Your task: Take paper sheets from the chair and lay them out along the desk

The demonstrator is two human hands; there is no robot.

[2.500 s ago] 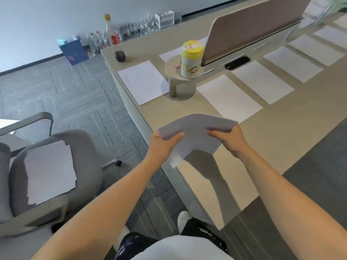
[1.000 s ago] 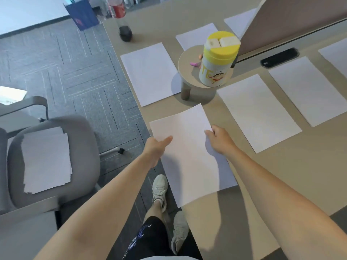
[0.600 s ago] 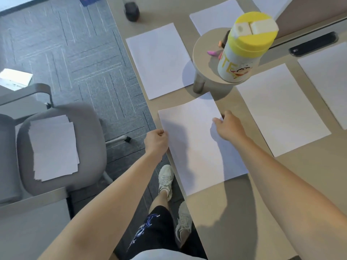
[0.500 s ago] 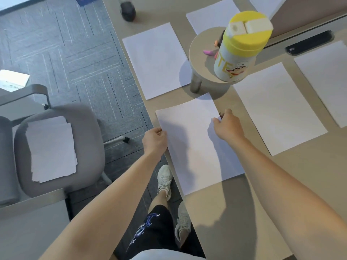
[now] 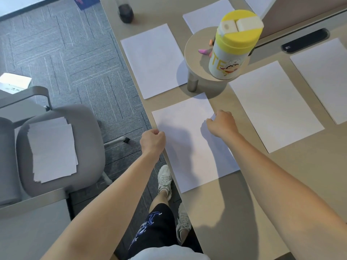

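The sheet (image 5: 191,143) lies flat on the table (image 5: 281,184), its 9 o'clock edge right along the table's rim. Both hands are curled, the left hand (image 5: 153,140) pinching that edge and the right hand (image 5: 222,123) pinching the 3 o'clock edge. A sideways tug on letting go could slide it off onto the floor, or nudge its 12 o'clock corner against the stand (image 5: 192,84). Earlier it hung bent in the air; the stack (image 5: 52,149) waits on the chair (image 5: 90,128).

Beige desk (image 5: 281,184) bears flat paper sheets (image 5: 276,106), a round stand (image 5: 195,51); grey chair (image 5: 90,132) holds a stack (image 5: 52,149).
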